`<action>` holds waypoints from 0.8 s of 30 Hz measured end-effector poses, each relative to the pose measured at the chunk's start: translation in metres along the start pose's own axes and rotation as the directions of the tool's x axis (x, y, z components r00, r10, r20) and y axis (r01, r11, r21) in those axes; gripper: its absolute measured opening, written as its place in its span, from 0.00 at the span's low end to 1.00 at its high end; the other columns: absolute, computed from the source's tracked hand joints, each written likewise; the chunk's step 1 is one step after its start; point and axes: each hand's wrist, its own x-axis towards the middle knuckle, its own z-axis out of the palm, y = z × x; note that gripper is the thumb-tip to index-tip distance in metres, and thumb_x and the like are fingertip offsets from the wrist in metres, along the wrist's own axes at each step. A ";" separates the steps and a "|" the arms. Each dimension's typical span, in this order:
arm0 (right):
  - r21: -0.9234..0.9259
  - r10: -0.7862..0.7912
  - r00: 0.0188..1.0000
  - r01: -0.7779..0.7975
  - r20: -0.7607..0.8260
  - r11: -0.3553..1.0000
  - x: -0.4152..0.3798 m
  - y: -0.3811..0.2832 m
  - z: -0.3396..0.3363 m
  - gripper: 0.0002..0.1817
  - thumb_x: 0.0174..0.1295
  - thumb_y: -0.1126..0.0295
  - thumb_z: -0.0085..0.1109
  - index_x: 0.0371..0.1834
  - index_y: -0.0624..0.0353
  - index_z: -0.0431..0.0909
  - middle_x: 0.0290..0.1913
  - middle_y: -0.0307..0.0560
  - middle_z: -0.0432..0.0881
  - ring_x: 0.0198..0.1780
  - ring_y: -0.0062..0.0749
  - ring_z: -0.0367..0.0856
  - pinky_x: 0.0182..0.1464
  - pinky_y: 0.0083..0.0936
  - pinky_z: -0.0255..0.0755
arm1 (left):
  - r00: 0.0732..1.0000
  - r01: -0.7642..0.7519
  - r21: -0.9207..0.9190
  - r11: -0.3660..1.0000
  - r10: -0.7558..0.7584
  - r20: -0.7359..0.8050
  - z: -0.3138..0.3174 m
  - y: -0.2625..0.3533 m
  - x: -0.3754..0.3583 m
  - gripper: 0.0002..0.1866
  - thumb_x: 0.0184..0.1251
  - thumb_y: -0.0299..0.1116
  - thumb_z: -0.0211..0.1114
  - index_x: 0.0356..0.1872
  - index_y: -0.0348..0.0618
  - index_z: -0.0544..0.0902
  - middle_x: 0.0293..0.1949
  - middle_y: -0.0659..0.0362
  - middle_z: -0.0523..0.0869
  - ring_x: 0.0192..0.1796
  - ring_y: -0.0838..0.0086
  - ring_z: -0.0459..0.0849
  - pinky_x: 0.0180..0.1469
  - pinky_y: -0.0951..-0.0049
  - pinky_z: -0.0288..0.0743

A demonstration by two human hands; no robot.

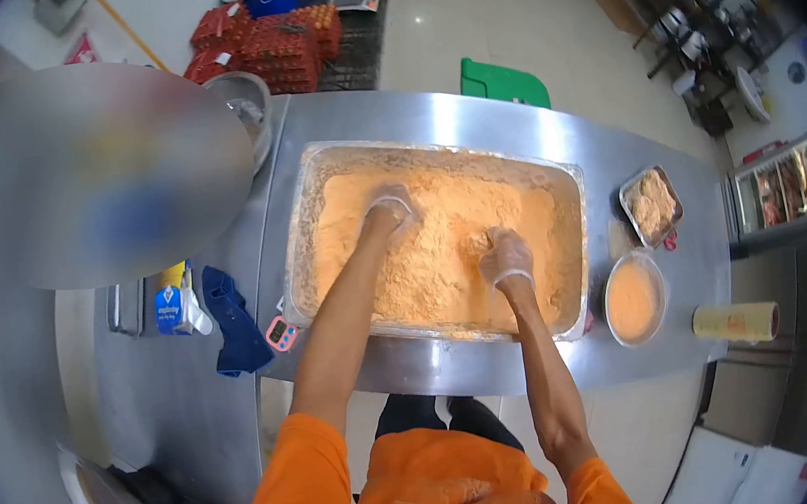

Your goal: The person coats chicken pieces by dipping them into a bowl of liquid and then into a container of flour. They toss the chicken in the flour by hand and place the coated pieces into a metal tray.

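Orange powder fills the broad metal pan in the middle of the steel table, loose and lumpy between the two hands and smoother toward the left. Both hands wear clear gloves and are down in it. The left hand is in the far left part of the pan, its fingers mostly hidden by the powder and the back of the hand, so I cannot tell how far open it is or whether it grips anything. The right hand is right of the pan's middle, fingers bent against a powdery clump; whether they close round it I cannot tell.

The left forearm slants far and to the right over the pan's near left edge; the right forearm reaches far and slightly left over the near edge. Orange sleeves cover the upper arms.

The pan's walls stand around both hands. To its right are a small metal tray of coated pieces, a clear bowl of similar powder and a pale yellow roll. At the pan's near left corner lies a pink timer, with a dark blue cloth and a blue-and-yellow box farther left. A blurred oval hides the far left.
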 end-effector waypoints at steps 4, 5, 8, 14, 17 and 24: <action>0.114 0.110 0.992 -0.116 0.056 0.987 -0.006 0.004 -0.015 0.11 0.56 0.68 0.59 0.39 0.60 0.86 0.42 0.60 0.88 0.50 0.54 0.87 0.56 0.42 0.79 | 0.966 -0.093 -0.070 0.993 0.073 -0.248 0.019 -0.016 -0.004 0.31 0.58 0.46 0.73 0.56 0.34 0.80 0.54 0.41 0.85 0.55 0.53 0.85 0.58 0.57 0.81; 0.190 0.113 0.993 -0.114 0.016 0.975 -0.004 0.010 -0.013 0.12 0.56 0.68 0.60 0.39 0.60 0.86 0.41 0.60 0.88 0.49 0.55 0.87 0.55 0.43 0.79 | 0.964 -0.021 -0.213 0.977 -0.037 -0.264 0.017 -0.014 -0.013 0.31 0.58 0.43 0.74 0.59 0.33 0.80 0.57 0.41 0.85 0.58 0.52 0.85 0.60 0.58 0.80; 0.277 0.113 0.988 -0.080 -0.106 0.957 -0.011 0.023 -0.005 0.14 0.55 0.67 0.60 0.42 0.60 0.86 0.40 0.61 0.88 0.47 0.57 0.87 0.54 0.44 0.79 | 0.946 0.118 -0.377 0.918 -0.220 -0.240 0.009 -0.012 -0.040 0.39 0.56 0.41 0.77 0.67 0.33 0.75 0.63 0.39 0.82 0.64 0.51 0.83 0.66 0.61 0.79; 0.279 0.168 0.967 -0.110 -0.192 0.954 -0.001 0.008 -0.056 0.18 0.55 0.67 0.61 0.47 0.63 0.85 0.45 0.64 0.86 0.49 0.59 0.86 0.57 0.45 0.78 | 0.741 0.194 -0.442 0.876 -0.426 -0.519 -0.002 -0.003 -0.073 0.31 0.52 0.42 0.81 0.54 0.32 0.83 0.52 0.39 0.88 0.54 0.50 0.88 0.56 0.60 0.83; 0.235 0.159 0.909 -0.071 -0.384 0.970 0.005 -0.007 -0.051 0.18 0.54 0.68 0.61 0.46 0.67 0.84 0.46 0.65 0.86 0.49 0.57 0.85 0.57 0.44 0.79 | 0.617 0.103 -0.512 0.853 -0.458 -0.639 -0.002 0.020 -0.098 0.22 0.50 0.40 0.80 0.42 0.35 0.87 0.41 0.41 0.91 0.45 0.50 0.91 0.49 0.58 0.84; 0.367 0.023 0.979 0.054 -0.201 0.929 0.013 -0.055 -0.034 0.19 0.56 0.67 0.61 0.50 0.65 0.82 0.51 0.63 0.84 0.56 0.55 0.82 0.63 0.41 0.75 | 0.638 0.060 -0.598 0.799 -0.491 -0.593 0.051 0.049 -0.075 0.17 0.50 0.37 0.76 0.40 0.38 0.89 0.37 0.46 0.92 0.40 0.55 0.92 0.45 0.60 0.83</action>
